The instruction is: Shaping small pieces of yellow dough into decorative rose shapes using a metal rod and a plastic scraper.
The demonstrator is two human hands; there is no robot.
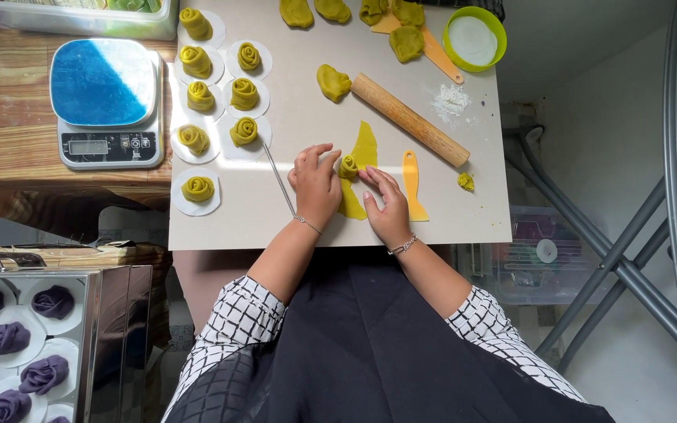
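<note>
My left hand and my right hand rest on a beige board, fingertips on either side of a partly rolled yellow-green dough rose. The roll sits on a flat strip of the same dough that runs under both hands. A thin metal skewer lies just left of my left hand. An orange plastic scraper lies just right of my right hand. A wooden rolling pin lies diagonally beyond it.
Several finished green dough roses on white paper rounds fill the board's left side. Dough lumps lie at the top, beside a green bowl of flour. A digital scale stands left; a steel tray of purple roses lower left.
</note>
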